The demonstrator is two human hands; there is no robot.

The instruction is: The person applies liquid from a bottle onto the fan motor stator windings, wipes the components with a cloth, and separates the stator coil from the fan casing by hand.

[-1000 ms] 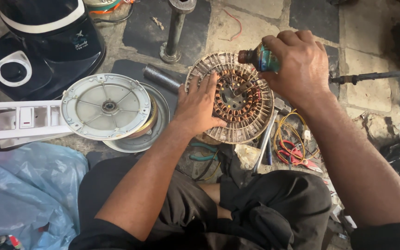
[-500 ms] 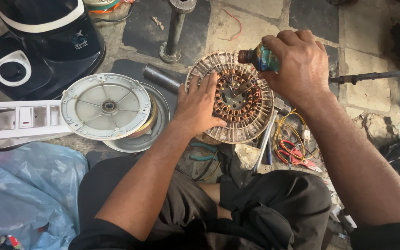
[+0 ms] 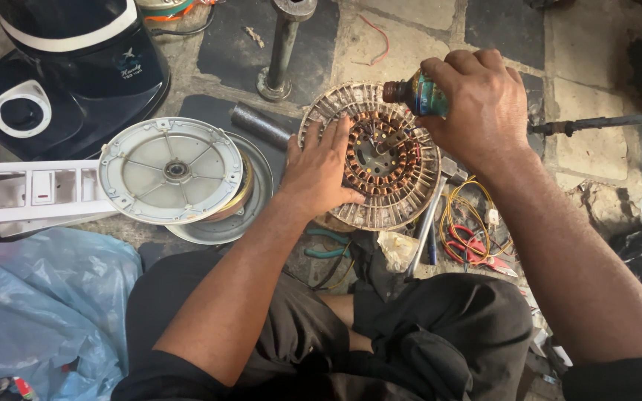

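Unchanged from a second ago: left hand [image 3: 319, 174] flat, fingers spread, on round copper-wound stator [image 3: 380, 160]; right hand [image 3: 477, 104] gripping tilted small brown bottle [image 3: 416, 94].

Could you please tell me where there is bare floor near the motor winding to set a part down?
Bare stone floor lies beyond the right hand. Around the motor winding, the round cover, the steel post and wires crowd it.

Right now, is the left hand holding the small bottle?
No, the right hand grips the small bottle tilted over the round motor winding; the left hand rests flat on the winding.
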